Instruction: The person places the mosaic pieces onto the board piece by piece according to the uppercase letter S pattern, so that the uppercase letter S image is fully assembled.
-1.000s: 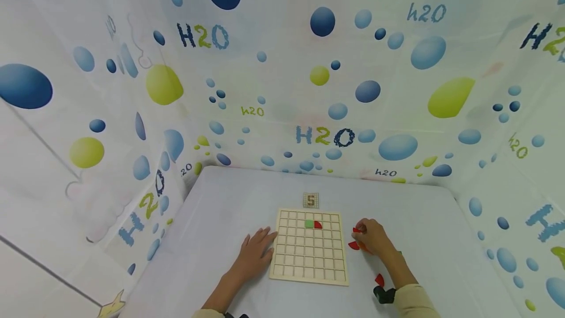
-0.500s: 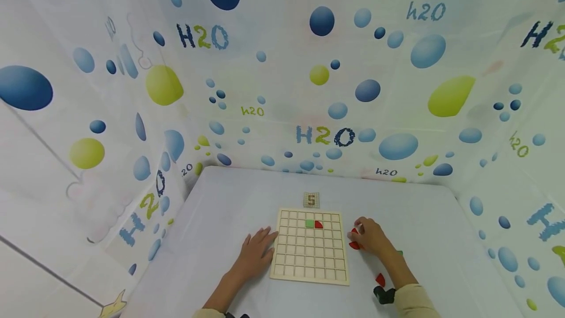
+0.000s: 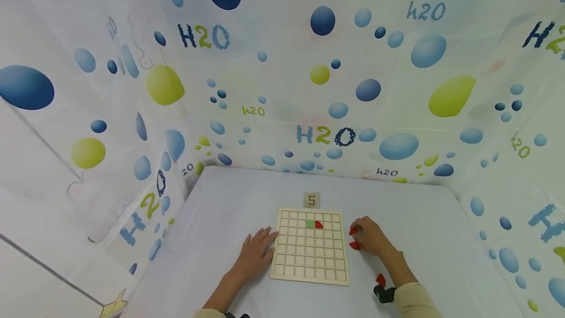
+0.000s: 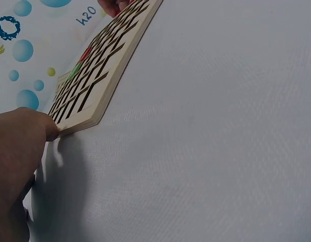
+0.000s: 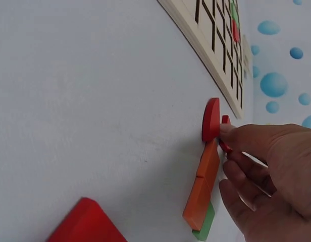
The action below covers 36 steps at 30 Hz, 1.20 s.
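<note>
My left hand (image 3: 256, 254) lies on the table with straight fingers, its fingertips at the left edge of a wooden grid board (image 3: 302, 261). A green square tile (image 3: 310, 223) and a red quarter-circle tile (image 3: 319, 225) sit side by side in the board's second row. To the right of the board, my right hand (image 3: 371, 236) pinches a red curved tile (image 3: 353, 231) between thumb and fingers, low over the table. Just nearer lies another red quarter-circle tile (image 3: 354, 246). In the right wrist view the thumb partly covers the pinched tile.
Two orange tiles (image 5: 197, 202) and a green tile (image 5: 204, 222) lie in line beside the right hand. Closer to the person is a red tile (image 3: 380, 279), by the dark wrist strap (image 3: 384, 294). A small card (image 3: 311, 200) stands beyond the board's far edge.
The right hand has shifted slightly left and its fingers have changed position around the red tile. An orange tile seen under it earlier is hidden in the head view. The left hand stays still.
</note>
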Each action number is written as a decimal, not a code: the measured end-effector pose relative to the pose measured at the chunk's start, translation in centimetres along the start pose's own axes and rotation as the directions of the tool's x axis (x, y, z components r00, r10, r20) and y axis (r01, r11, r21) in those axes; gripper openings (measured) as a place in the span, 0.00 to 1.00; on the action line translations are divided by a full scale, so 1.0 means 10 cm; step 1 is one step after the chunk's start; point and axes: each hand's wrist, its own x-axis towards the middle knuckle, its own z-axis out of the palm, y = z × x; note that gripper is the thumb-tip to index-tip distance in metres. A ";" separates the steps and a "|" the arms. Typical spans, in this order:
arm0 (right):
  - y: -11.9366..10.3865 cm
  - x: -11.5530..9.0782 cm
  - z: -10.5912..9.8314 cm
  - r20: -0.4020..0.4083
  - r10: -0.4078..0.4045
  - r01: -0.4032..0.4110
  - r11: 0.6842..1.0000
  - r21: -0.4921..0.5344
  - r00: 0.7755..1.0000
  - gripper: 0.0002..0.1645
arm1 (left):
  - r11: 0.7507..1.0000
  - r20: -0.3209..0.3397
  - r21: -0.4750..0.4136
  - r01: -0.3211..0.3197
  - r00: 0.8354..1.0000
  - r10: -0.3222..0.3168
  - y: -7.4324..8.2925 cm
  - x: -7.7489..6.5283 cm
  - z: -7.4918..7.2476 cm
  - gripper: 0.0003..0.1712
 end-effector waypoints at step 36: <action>-0.55 0.39 0.23 -0.079 -0.081 0.086 0.995 0.050 0.994 0.06 | 1.000 0.019 -0.011 0.011 1.000 -0.011 -0.03 0.02 0.00 0.28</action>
